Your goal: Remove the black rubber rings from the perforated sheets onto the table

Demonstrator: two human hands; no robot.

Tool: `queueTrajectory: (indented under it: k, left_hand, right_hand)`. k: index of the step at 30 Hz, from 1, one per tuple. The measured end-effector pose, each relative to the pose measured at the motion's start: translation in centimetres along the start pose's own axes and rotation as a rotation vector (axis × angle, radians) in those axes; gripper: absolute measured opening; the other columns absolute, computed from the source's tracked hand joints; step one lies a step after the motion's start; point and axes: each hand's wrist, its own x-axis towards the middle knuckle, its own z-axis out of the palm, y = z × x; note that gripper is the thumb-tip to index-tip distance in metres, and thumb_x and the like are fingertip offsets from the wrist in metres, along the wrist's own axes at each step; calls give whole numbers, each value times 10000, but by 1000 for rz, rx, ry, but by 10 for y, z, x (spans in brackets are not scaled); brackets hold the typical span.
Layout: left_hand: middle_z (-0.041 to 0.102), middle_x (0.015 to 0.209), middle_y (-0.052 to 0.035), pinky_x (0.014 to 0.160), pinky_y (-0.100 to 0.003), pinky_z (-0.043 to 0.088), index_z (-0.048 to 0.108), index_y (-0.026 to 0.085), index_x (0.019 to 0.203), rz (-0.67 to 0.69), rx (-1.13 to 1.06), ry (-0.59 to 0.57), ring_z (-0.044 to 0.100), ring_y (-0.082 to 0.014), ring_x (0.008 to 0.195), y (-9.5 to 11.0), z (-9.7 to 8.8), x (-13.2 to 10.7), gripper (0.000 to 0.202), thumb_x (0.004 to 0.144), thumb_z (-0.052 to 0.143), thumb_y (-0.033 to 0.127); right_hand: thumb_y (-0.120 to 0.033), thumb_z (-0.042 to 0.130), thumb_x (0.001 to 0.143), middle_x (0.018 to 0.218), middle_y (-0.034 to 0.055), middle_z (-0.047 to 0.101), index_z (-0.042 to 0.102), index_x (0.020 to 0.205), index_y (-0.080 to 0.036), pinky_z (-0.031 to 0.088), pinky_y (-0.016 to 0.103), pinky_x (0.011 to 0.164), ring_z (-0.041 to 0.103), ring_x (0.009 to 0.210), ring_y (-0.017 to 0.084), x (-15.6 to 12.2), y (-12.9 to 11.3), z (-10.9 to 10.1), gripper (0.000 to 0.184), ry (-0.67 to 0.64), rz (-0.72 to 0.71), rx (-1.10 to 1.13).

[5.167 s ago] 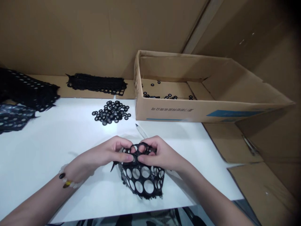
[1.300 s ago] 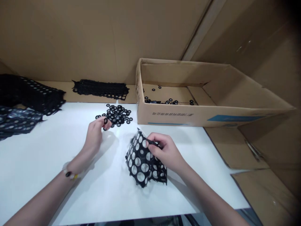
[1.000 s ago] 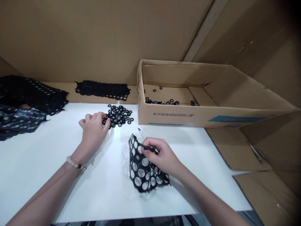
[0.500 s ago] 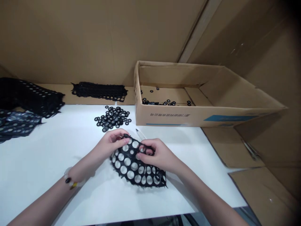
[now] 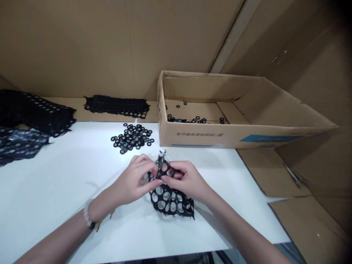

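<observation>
Both my hands meet over a black perforated sheet (image 5: 171,201) with round holes, which is bunched up on the white tabletop (image 5: 55,190). My left hand (image 5: 134,179) pinches the sheet's upper edge from the left. My right hand (image 5: 185,179) pinches it from the right, and the fingertips of both hands nearly touch. A pile of small black rings (image 5: 132,138) lies just beyond my hands. The sheet's top part is partly hidden by my fingers.
A low cardboard box (image 5: 220,134) with scattered black rings inside stands at the back right. Stacks of black perforated sheet (image 5: 35,113) lie at the far left, and another stack (image 5: 117,106) lies at the back. Cardboard walls surround the table.
The sheet has gone from spread out to bunched and narrower. My left hand has moved right, closer to my right hand, and the sheet's top edge now points up.
</observation>
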Motion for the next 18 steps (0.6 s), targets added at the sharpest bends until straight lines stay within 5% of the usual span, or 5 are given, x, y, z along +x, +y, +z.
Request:
queueTrajectory:
  k: [5,18]
  left_hand:
    - [538,834,-25,786,-297,400,493,189,808,24,-160,-37,461,-184,888,-1,0,1,201,952,418,308]
    - [537,739,-36,761,-362,389,504,176,789,143,85,3,448,-218,856,-1,2,-3,141,883,409,219]
  right_hand:
    - [-231,615,755,576,-71,323,586,728,-143,200,205,460,230,511,66,-1,-3,0,97,-15,-23,-5]
    - [-191,603,760,558,-76,326,587,692,-152,235,206,479,273,521,73,-3,2,6,80,-43,-119,-217]
